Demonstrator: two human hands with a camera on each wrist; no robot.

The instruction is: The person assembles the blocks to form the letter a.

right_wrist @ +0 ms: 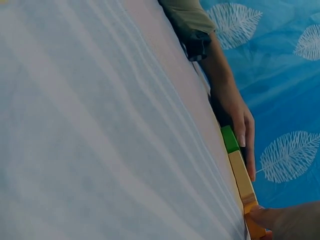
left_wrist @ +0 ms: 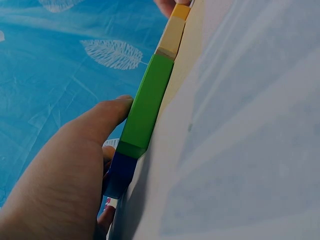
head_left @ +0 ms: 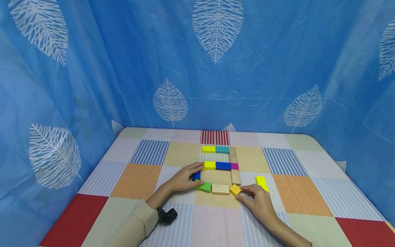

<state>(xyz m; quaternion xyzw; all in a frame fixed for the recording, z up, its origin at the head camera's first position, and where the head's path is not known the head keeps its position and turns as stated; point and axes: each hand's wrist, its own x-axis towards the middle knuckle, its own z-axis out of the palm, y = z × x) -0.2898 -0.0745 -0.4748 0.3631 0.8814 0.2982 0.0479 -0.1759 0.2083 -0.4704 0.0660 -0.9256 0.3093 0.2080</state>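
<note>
Flat blocks form an outline on the table. My left hand (head_left: 184, 177) rests along its left side, fingers extended beside the dark blue block (head_left: 196, 175) towards a yellow block (head_left: 209, 165). Its thumb touches the green block (left_wrist: 146, 107), which sits slightly askew at the lower left corner. My right hand (head_left: 258, 201) pinches an orange block (head_left: 235, 189) between thumb and index finger at the lower right corner. That block is turned at an angle, against the end of a plain wooden block (head_left: 220, 189). In the right wrist view the thumb lies on the orange block (right_wrist: 256, 228).
Another blue block (head_left: 223, 166), a magenta block (head_left: 234, 166), plain wooden blocks (head_left: 233, 155) and a yellow and teal row (head_left: 222, 150) make up the remaining outline. Bright yellow pieces (head_left: 261, 183) lie beyond my right hand. A blue leaf-print curtain (head_left: 197, 103) hangs behind the patchwork tablecloth (head_left: 216, 219).
</note>
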